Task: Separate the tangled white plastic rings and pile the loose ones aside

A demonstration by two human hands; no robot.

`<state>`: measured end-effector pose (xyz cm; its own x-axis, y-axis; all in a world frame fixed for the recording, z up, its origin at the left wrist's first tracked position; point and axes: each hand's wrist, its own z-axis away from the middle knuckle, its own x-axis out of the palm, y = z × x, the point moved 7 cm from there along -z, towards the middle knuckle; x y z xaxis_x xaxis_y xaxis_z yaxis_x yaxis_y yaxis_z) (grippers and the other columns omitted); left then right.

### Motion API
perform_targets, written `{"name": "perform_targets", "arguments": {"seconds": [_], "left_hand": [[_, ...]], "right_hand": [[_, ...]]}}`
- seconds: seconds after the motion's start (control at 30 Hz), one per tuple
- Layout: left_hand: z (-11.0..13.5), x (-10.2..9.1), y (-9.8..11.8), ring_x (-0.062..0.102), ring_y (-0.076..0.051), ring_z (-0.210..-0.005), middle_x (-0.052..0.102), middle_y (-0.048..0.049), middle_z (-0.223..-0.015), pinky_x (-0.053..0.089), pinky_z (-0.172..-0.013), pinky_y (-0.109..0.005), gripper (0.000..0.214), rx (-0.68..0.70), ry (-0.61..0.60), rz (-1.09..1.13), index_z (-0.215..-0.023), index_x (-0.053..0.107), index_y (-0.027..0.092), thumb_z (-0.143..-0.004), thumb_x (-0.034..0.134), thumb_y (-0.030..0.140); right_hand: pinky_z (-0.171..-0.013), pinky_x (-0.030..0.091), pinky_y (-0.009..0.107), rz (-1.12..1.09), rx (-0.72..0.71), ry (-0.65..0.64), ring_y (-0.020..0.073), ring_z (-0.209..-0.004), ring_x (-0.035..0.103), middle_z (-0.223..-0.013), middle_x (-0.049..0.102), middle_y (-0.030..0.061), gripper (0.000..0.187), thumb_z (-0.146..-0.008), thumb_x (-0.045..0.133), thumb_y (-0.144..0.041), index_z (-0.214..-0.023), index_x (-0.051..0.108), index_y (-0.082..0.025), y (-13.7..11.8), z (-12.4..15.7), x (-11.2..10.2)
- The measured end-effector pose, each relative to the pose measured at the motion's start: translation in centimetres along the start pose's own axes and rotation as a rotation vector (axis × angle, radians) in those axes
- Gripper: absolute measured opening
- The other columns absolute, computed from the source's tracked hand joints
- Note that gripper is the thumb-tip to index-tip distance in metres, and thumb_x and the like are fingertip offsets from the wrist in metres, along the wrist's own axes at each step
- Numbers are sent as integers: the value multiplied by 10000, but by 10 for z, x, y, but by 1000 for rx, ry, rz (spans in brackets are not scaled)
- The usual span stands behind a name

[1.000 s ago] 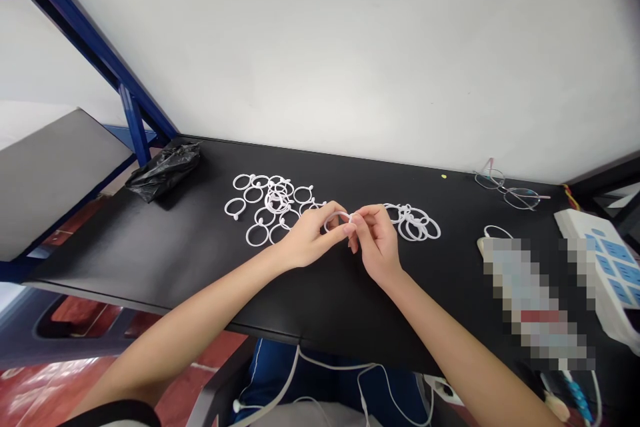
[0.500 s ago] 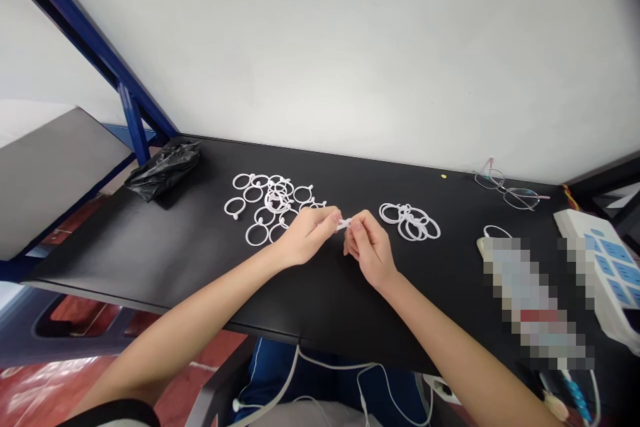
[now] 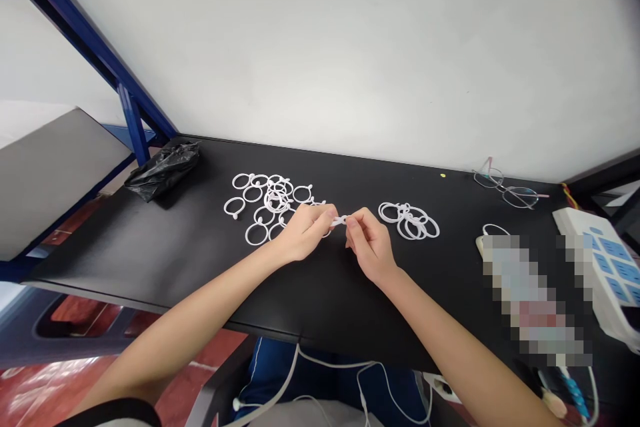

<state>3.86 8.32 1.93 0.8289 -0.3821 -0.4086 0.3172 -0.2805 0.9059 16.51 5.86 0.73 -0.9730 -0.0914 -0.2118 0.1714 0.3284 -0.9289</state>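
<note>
Between my two hands is a white curtain ring (image 3: 341, 220), mostly hidden by the fingers. My left hand (image 3: 307, 230) is closed on one side of it, thumb on top. The fingers of my right hand (image 3: 369, 240) pinch its other end, where a small white piece shows. To the left, partly behind my left hand, lie several loose white rings (image 3: 257, 234) with small round knobs. A smaller cluster of white rings (image 3: 411, 230), overlapping one another, rests to the right of my right hand.
The black desk (image 3: 200, 260) runs along a white wall. A crumpled black plastic bag (image 3: 167, 167) lies at the left. Eyeglasses (image 3: 520, 197), a blurred phone-like object (image 3: 530, 294) and a white power strip (image 3: 600, 267) are at the right. White cables (image 3: 345, 365) hang at the front edge.
Both hands have shifted very slightly left, and the fingertips are a little farther apart, with more of the white piece between them showing. The ring groups look the same.
</note>
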Motion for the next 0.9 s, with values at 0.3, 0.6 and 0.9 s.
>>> {"name": "perform_targets", "arguments": {"seconds": [0.3, 0.6, 0.9], "left_hand": [[-7, -4, 4, 548, -170, -695, 590, -10, -674, 404, -827, -363, 404, 191, 103, -566, -688, 541, 170, -946, 487, 476], [-7, 5, -12, 611, -207, -826, 655, -31, -826, 433, -874, -379, 329, 211, 40, -743, -920, 594, 162, -913, 573, 490], [-6, 6, -7, 594, -224, -888, 641, -60, -951, 446, -838, -382, 228, 240, 48, -779, -971, 581, 159, -933, 575, 383]], "right_hand": [[-957, 466, 478, 596, -84, 311, 281, -1132, 582, -1242, 595, 147, 294, -914, 545, -346, -1172, 513, -210, -2, -11, -34], [-1027, 364, 625, 886, 96, 180, 414, -1323, 431, -1466, 425, 230, 549, -870, 572, -390, -1349, 437, -160, 25, -12, -32], [-982, 505, 489, 594, -23, 130, 282, -1230, 562, -1395, 494, 137, 446, -823, 440, -65, -1219, 566, -228, 21, -13, -27]]}}
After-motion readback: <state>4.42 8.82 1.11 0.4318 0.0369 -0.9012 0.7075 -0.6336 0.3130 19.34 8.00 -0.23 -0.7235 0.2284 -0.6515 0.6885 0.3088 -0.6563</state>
